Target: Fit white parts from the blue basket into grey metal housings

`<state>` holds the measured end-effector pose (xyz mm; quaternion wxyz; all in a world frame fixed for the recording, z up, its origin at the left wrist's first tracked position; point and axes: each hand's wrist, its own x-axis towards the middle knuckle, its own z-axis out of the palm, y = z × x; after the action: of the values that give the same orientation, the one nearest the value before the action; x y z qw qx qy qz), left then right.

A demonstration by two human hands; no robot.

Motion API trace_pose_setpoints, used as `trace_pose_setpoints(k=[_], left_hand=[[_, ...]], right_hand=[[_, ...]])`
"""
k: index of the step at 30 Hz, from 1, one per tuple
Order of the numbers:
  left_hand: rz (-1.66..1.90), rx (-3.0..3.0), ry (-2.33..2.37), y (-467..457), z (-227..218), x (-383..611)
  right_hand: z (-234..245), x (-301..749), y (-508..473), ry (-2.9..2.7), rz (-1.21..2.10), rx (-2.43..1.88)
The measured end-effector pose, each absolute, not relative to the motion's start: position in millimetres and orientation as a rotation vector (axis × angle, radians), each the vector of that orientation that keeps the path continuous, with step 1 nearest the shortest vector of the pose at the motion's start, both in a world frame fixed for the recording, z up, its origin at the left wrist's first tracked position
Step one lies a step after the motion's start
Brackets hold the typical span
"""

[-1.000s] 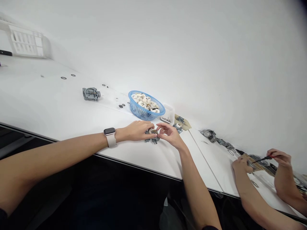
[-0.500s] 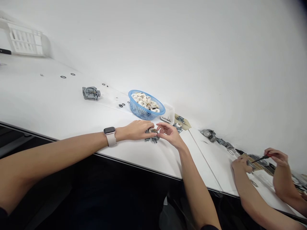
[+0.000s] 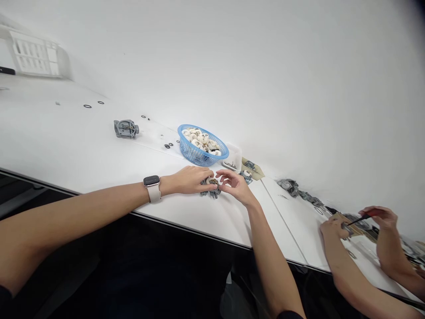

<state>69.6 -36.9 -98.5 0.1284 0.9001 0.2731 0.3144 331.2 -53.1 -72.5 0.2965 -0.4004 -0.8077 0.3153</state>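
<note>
A long white counter [image 3: 83, 146] runs slantwise through the room and carries everything here. At its far left end stands a white slotted rack [image 3: 35, 57]. Near the middle sits a blue basket [image 3: 202, 153] heaped with small white round parts, and just beside it on the right is a clear plastic tub [image 3: 234, 158], with a brown card holding a few grey pieces [image 3: 251, 168] lying next to that. A grey metal housing [image 3: 125, 129] stands by itself well to the left of the basket, and black rubber rings [image 3: 87, 106] lie scattered here and there along the surface. In front of the basket the person's two hands meet over a small grey assembly [image 3: 210, 191] resting on the counter. The left hand [image 3: 189, 179], with a pale-strapped watch [image 3: 152, 188] on its wrist, lies curled over the assembly's left side, fingertips pinching a small white round part [image 3: 210, 180] on top of it. The right hand [image 3: 234, 185] comes in from the other side, its thumb and forefinger closed lightly on that same white part while the other fingers stay loosely spread. Further right, more grey housings [image 3: 292, 186] are lined up along the back edge, and there a co-worker's hands are busy: one [image 3: 334, 228] presses down on a piece, the other [image 3: 380, 215] grips a thin screwdriver [image 3: 357, 219].
</note>
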Motion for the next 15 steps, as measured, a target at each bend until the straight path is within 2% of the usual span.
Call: trace_pose_setpoints(k=[4,8,12,15], left_hand=[[0.973,2.649,0.887,-38,-84,62],[1.147,2.603,1.206,-32,-57,38],[1.244,2.539,1.509,-9,-30,-15],[1.150,2.530,1.657,13,-13,-69]], right_hand=[[-66,325,-60,-2.217,0.870,-1.068],[-64,315,-64,-2.240,0.831,-1.110],[-61,306,-66,-2.261,0.758,-1.162],[-57,301,-69,-2.284,0.683,-1.235]])
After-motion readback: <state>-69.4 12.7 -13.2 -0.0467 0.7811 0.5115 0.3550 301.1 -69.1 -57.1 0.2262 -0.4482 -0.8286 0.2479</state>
